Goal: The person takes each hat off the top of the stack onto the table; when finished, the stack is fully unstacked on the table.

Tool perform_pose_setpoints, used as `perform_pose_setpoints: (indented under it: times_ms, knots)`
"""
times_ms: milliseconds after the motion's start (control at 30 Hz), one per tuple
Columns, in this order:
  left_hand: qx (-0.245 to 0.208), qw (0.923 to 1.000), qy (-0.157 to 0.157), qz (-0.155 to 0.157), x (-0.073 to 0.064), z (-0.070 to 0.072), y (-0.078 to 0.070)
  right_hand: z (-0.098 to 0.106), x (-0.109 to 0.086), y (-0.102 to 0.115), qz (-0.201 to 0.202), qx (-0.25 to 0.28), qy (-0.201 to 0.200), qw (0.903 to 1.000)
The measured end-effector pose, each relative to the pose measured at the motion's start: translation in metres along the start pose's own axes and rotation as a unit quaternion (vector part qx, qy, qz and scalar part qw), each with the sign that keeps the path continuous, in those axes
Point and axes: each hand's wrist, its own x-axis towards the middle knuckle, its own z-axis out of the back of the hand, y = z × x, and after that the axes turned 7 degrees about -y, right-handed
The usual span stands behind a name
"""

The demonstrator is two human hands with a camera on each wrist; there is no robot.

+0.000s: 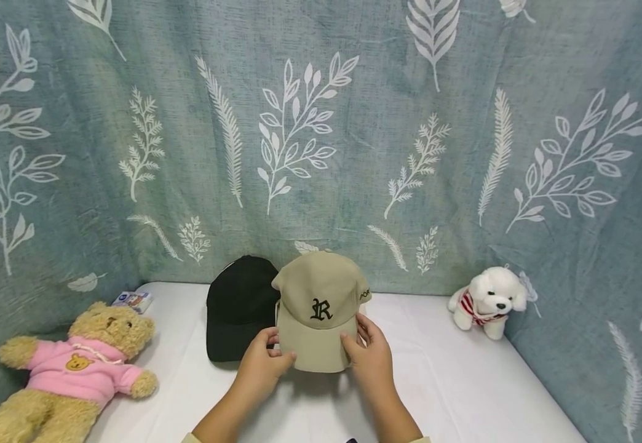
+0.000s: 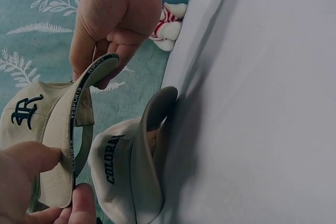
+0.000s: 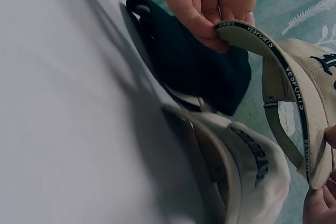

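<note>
I have a blue-green curtain [image 1: 321, 234] across the back, printed with white sprigs and leaves, and before it a white-covered counter [image 1: 465, 375]. At the left, a teddy bear [image 1: 77, 378] leans back in a pink sweatshirt with a bear's face on it. Mid-scene, the beige cap [image 1: 315, 280] is held up off the counter; I read a black Gothic "R" on its front, "POR" in the visible part of its side lettering, and "VESPORTS" repeated along the brim's dark edge. A black cap [image 1: 240, 301] shows just left of it. My wrist views add a pale cap [image 2: 118, 195] resting near them on the counter, its dark lettering beginning "COLORA". The left grip [image 1: 261, 364] pinches one side of the beige brim, the right grip [image 1: 375, 360] the other. A white toy dog [image 1: 489, 298] in red-and-white stripes sits at far right. Behind the bear lies a small packet [image 1: 137, 300], its print too tiny for me.
</note>
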Motion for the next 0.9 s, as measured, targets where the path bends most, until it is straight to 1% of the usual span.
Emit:
perform_pose_setpoints:
  times_ms: [233, 400, 533, 767, 900]
  knots:
    - [-0.016, 0.9998, 0.013, -0.009, 0.003, -0.021, -0.006, 0.024, 0.007, -0.003, -0.003, 0.003, 0.005, 1.0]
    - [-0.017, 0.9988, 0.044, -0.015, 0.004, -0.04, -0.013, 0.047, 0.013, -0.008, -0.007, -0.006, -0.004, 1.0]
    - [-0.027, 0.9974, 0.064, -0.017, 0.004, -0.054, -0.015, 0.064, 0.016, -0.011, -0.008, -0.019, -0.013, 0.9997]
    - [-0.057, 0.9949, 0.078, -0.027, 0.004, -0.075, -0.013, 0.083, 0.017, -0.011, -0.015, -0.015, -0.021, 0.9996]
    - [-0.052, 0.9954, 0.073, -0.035, 0.004, -0.087, -0.016, 0.093, 0.019, -0.012, -0.026, -0.028, -0.03, 0.9988]
